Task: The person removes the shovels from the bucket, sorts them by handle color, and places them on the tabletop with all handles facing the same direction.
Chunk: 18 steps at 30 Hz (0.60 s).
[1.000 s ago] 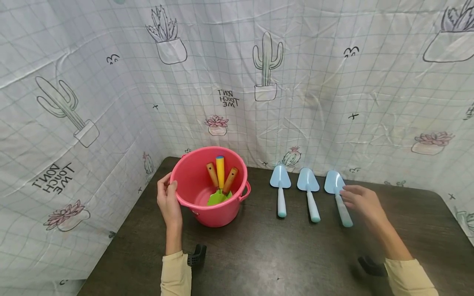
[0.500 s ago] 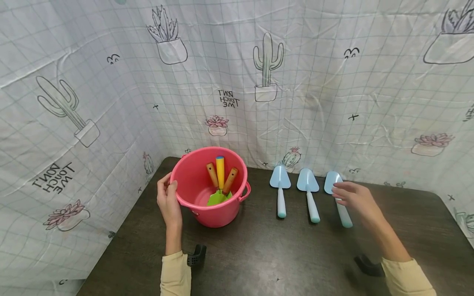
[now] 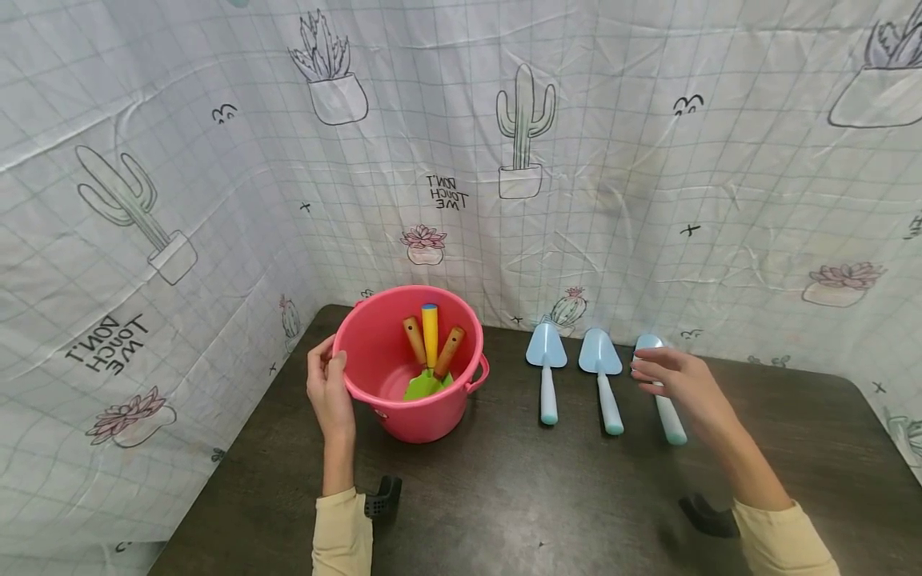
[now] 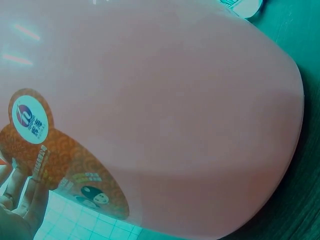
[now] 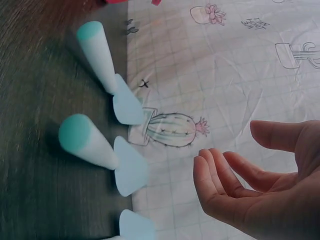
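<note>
At the left of the head view, my left hand (image 3: 331,392) grips the rim of a pink bucket (image 3: 425,420), thumb at the edge and fingers along the outside. The left wrist view shows those fingers against the bucket wall (image 4: 200,125) beside a sticker. Inside the bucket, several garden tools with a yellow handle (image 3: 430,336) and brown wooden handles (image 3: 450,352) lean over a green blade (image 3: 421,386). My right hand (image 3: 687,388) hovers over the rightmost light-blue trowel (image 3: 671,420), partly hiding it; nothing is between its relaxed, parted fingers and thumb.
Left of that trowel, a middle trowel (image 3: 608,400) and a left trowel (image 3: 549,396) lie in a row, handles toward me. The dark table (image 3: 533,496) meets a white cactus-print cloth (image 3: 598,208) behind and at the left.
My right hand has drifted slightly left across the rightmost trowel, covering more of its blade. The left hand and bucket stay where they were.
</note>
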Available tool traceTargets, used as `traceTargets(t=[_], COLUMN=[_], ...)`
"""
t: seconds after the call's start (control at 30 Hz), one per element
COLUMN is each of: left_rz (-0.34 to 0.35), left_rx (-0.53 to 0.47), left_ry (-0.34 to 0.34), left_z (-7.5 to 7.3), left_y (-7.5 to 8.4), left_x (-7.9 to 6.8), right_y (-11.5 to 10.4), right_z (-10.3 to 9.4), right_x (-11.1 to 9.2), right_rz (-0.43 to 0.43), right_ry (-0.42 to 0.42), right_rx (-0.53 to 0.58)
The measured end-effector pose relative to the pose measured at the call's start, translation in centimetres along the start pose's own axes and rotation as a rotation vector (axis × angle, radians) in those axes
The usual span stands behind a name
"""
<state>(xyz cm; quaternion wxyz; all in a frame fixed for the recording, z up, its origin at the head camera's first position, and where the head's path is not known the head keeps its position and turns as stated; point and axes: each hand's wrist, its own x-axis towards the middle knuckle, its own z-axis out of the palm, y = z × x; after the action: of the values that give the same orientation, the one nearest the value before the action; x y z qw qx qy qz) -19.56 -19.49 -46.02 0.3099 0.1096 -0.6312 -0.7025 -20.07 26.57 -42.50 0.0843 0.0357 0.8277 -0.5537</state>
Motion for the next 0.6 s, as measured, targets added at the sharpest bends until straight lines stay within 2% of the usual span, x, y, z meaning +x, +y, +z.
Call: traceTargets(t=[0.27,0.6], left_rz=[0.003,-0.001], left_rx=[-0.003,-0.003], left_ry=[0.0,-0.001], left_z=[0.1,0.0], left_y=[0.0,0.1], left_x=[0.1,0.0], right_y=[-1.2,-3.0], right_z=[0.6,1.7], right_x=[0.0,0.5], right_rz=[-0.046,-0.07], right_ry=[-0.004,-0.023], right_rx=[0.087,0.115])
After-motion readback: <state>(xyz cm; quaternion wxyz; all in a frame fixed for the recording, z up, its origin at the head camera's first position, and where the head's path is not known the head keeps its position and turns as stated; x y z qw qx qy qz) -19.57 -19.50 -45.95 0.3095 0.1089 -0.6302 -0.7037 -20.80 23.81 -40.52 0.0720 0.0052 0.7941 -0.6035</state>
